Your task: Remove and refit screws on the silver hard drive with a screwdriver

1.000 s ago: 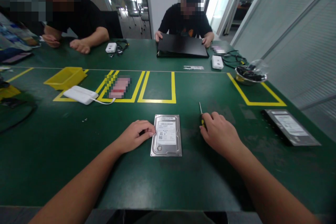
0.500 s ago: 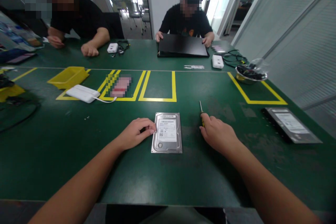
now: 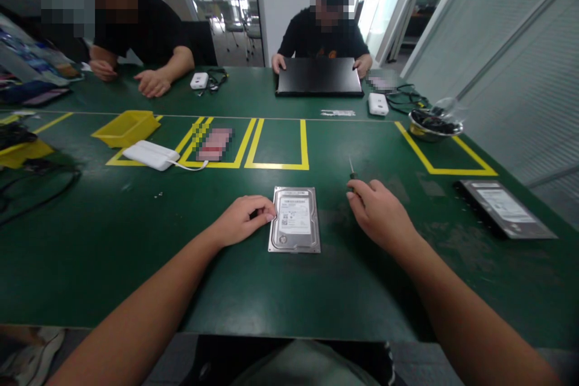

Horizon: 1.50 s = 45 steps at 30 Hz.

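A silver hard drive (image 3: 296, 220) lies flat on the green table, its white label facing up. At its left edge is my left hand (image 3: 246, 219), with fingers curled and the thumb and fingertips closed against the drive's side. To the right of the drive, my right hand (image 3: 382, 211) is closed around a screwdriver (image 3: 351, 167). Its thin metal shaft points away from me, and most of the handle is hidden in the fingers. The tip touches nothing that I can make out.
Another hard drive (image 3: 506, 208) lies at the right. Near it stands a metal bowl (image 3: 434, 132) of dark parts. A white power bank (image 3: 151, 155) and a yellow bin (image 3: 126, 128) are at the left. Across the table, a person holds a black panel (image 3: 319, 76); another rests both arms.
The view has shifted slightly. The screwdriver's handle is now more hidden in my right hand, and its shaft leans a little differently. My left hand stays at the hard drive's left edge.
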### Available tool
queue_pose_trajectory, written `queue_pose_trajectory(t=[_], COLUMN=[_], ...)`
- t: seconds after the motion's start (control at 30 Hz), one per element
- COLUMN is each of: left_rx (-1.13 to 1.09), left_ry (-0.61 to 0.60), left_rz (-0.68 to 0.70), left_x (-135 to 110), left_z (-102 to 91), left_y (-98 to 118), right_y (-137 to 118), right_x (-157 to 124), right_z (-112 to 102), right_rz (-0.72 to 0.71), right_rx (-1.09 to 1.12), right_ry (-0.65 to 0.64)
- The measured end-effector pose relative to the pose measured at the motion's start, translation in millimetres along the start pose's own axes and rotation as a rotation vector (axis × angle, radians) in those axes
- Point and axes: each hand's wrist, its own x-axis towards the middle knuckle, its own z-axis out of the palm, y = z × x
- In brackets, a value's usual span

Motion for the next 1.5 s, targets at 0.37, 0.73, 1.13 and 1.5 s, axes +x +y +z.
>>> queue_pose_trajectory(t=[0.37,0.73,1.13,1.5], left_rx=[-0.057,-0.098,-0.059,-0.085], left_ry=[0.001,-0.033,-0.016,0.004], left_rz=[0.009,-0.021,0.005,0.021], left_x=[0.6,1.7,2.3,2.8], left_z=[0.0,-2.6,-3.0,-4.9], left_y=[-2.9,-4.5,-4.7,-1.0], right_y=[-0.8,-45.0,-83.9,-94.6], right_x=[7.4,18.7,23.1,44.7], right_z=[-8.6,-75.5,-91.1,-55.5], right_rz=[-0.168,-0.372,-0.475,-0.618], right_rx=[0.482,0.622,0.733,0.672], right_ry=[0.438,0.623,0.466,0.433])
